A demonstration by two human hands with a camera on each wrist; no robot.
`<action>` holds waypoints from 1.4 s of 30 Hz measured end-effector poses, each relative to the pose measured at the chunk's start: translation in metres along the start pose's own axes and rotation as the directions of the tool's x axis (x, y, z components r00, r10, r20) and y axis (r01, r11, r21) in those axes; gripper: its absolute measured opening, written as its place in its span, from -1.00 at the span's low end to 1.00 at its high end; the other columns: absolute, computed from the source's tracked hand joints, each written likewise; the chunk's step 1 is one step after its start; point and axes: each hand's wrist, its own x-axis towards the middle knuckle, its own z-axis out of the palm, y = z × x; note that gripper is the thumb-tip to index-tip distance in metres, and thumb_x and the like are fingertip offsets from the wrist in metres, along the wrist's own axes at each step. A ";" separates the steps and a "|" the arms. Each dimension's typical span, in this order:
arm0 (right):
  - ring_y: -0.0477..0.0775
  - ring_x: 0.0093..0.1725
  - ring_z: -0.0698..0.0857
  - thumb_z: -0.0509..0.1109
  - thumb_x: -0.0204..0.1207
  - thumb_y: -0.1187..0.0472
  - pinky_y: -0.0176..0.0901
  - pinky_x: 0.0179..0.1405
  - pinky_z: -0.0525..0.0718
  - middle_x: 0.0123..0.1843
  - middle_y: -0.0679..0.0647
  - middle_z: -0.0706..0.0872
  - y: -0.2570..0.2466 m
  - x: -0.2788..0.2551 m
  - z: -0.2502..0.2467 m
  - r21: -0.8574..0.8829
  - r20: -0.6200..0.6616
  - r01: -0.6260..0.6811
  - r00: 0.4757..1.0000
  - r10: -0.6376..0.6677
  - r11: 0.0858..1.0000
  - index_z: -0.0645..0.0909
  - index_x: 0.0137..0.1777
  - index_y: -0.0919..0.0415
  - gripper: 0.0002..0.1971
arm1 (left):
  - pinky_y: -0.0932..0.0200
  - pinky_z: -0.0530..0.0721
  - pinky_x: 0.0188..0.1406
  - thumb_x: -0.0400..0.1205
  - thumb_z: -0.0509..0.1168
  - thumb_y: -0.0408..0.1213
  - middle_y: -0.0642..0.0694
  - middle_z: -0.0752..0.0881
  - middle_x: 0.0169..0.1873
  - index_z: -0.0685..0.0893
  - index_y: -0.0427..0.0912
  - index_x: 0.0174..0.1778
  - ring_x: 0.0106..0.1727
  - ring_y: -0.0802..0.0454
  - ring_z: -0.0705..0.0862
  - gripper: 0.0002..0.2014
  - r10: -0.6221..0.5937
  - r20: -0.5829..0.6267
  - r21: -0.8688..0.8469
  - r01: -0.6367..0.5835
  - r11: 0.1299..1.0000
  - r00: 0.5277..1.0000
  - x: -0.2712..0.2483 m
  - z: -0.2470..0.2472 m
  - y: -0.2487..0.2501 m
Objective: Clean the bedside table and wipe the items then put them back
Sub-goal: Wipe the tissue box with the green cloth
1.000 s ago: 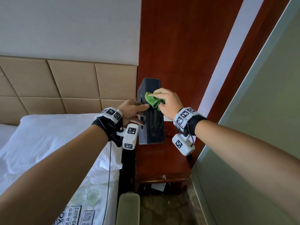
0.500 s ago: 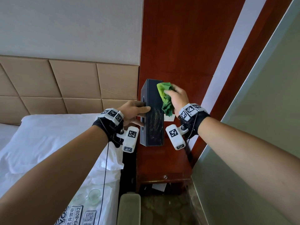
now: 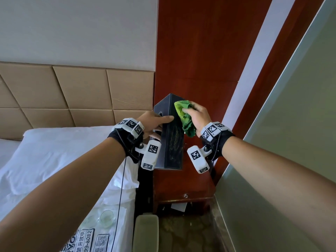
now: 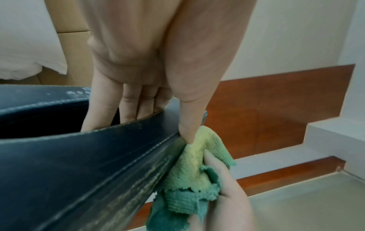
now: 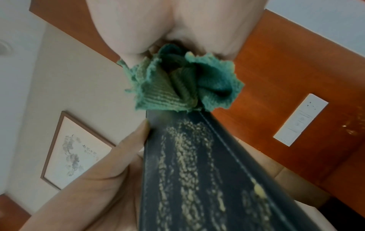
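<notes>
A dark box [image 3: 172,148] with a gold pattern and an oval opening is held on end above the red-brown bedside table [image 3: 181,184]. My left hand [image 3: 161,127] grips it, fingers [image 4: 126,107] reaching into the opening and thumb [image 4: 187,125] across the patterned face. My right hand [image 3: 192,110] holds a bunched green cloth [image 3: 183,115] against the upper end of that face. In the right wrist view the cloth [image 5: 177,87] sits on the box [image 5: 197,171] just beyond the left thumb [image 5: 126,146]. The right fingers are hidden behind the cloth.
A bed with a white pillow [image 3: 63,151] lies to the left, with a glass [image 3: 106,216] on a printed bag near its edge. A frosted glass partition [image 3: 281,160] closes the right side. An olive chair arm [image 3: 145,231] stands below the table. A switch panel [image 5: 300,120] is on the wood wall.
My right hand carried the cloth from the middle of the box's face up to its top right end. The box has turned slightly in my left hand, which keeps its grip.
</notes>
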 end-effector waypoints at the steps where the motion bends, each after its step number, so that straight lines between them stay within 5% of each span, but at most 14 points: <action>1: 0.21 -0.02 0.81 0.44 0.51 0.31 0.23 0.16 0.74 -0.09 0.07 0.85 0.002 0.000 -0.001 0.007 0.002 -0.011 1.000 0.011 1.000 0.79 -0.09 -0.04 -0.80 | -0.22 0.81 -0.10 0.60 0.47 -0.09 -0.25 0.84 -0.02 0.68 -0.39 0.20 0.00 -0.12 0.84 -0.56 0.001 -0.013 0.021 -0.001 1.000 1.000 0.001 0.001 0.000; 5: 0.17 0.00 0.81 0.44 0.51 0.33 0.15 0.20 0.73 -0.09 0.04 0.85 0.003 -0.002 -0.001 -0.006 -0.012 0.007 1.000 -0.007 1.000 0.79 -0.10 -0.04 -0.79 | -0.23 0.81 -0.10 0.64 0.43 -0.13 -0.26 0.83 -0.02 0.68 -0.41 0.16 -0.04 -0.11 0.84 -0.63 0.014 -0.060 0.065 -0.010 0.998 0.998 0.005 0.002 -0.003; 9: 0.07 0.08 0.78 0.38 0.57 0.32 -0.08 0.15 0.72 0.06 0.03 0.82 0.003 -0.002 0.001 -0.181 -0.003 0.121 0.992 -0.123 0.976 0.76 0.16 0.11 -0.77 | -0.21 0.82 -0.18 0.66 0.41 -0.14 -0.22 0.83 0.00 0.72 -0.34 0.15 -0.08 -0.08 0.85 -0.68 0.000 -0.067 0.083 0.005 0.997 0.998 0.005 0.003 -0.005; 13: 0.07 0.12 0.68 0.28 0.48 0.46 -0.15 0.09 0.64 0.14 0.03 0.73 0.005 -0.001 -0.001 -0.563 0.073 0.391 0.901 -0.427 0.728 0.74 0.22 0.16 -0.61 | -0.29 0.81 -0.12 0.66 0.41 -0.12 -0.23 0.80 0.08 0.70 -0.34 0.22 0.04 -0.16 0.82 -0.64 -0.016 -0.073 0.034 0.018 0.999 0.997 0.006 0.002 -0.008; 17: 0.17 0.18 0.59 0.26 0.37 0.54 0.01 0.17 0.60 0.19 0.04 0.69 0.013 -0.007 -0.004 -0.651 0.317 0.546 0.827 -0.464 0.528 0.75 0.23 0.20 -0.51 | -0.34 0.79 -0.06 0.68 0.39 -0.12 -0.28 0.79 0.13 0.68 -0.40 0.25 0.14 -0.23 0.78 -0.60 -0.010 -0.079 -0.051 0.006 0.999 0.997 0.007 0.003 -0.010; 26: 0.06 0.12 0.67 0.30 0.33 0.50 -0.06 0.16 0.63 0.10 -0.10 0.76 0.018 -0.024 -0.002 -0.586 0.440 0.623 0.782 -0.442 0.518 0.82 0.02 0.12 -0.59 | -0.27 0.79 -0.22 0.68 0.39 -0.16 -0.25 0.82 -0.06 0.66 -0.41 0.22 -0.02 -0.23 0.82 -0.63 -0.008 -0.156 -0.241 -0.030 0.970 0.988 0.008 -0.001 -0.011; 30: -0.04 0.08 0.70 0.29 0.37 0.53 -0.16 0.18 0.64 0.12 -0.12 0.75 0.002 -0.017 -0.008 -0.563 0.533 0.599 0.790 -0.303 0.570 0.83 0.08 0.11 -0.56 | -0.29 0.79 -0.21 0.69 0.37 -0.15 -0.28 0.79 0.07 0.62 -0.41 0.27 0.02 -0.24 0.81 -0.61 -0.022 -0.183 -0.257 -0.026 0.966 0.983 0.008 -0.004 -0.011; 35: 0.03 0.14 0.68 0.28 0.37 0.56 -0.14 0.25 0.60 0.14 -0.05 0.78 -0.020 0.000 -0.007 -0.593 0.332 0.555 0.829 -0.451 0.583 0.80 0.14 0.12 -0.52 | -0.24 0.80 -0.23 0.71 0.35 -0.14 -0.28 0.79 0.12 0.63 -0.38 0.30 0.08 -0.20 0.80 -0.62 -0.023 -0.182 -0.240 -0.022 0.970 0.983 0.005 -0.004 -0.006; 42: 0.03 0.13 0.70 0.33 0.46 0.49 0.00 0.17 0.67 0.20 -0.10 0.73 -0.016 0.001 0.001 -0.626 0.454 0.583 0.812 -0.365 0.518 0.78 0.18 0.09 -0.59 | -0.22 0.81 -0.22 0.73 0.31 -0.13 -0.27 0.79 0.12 0.64 -0.41 0.27 0.07 -0.19 0.79 -0.62 0.036 -0.171 -0.250 -0.079 0.965 0.985 0.005 0.002 -0.002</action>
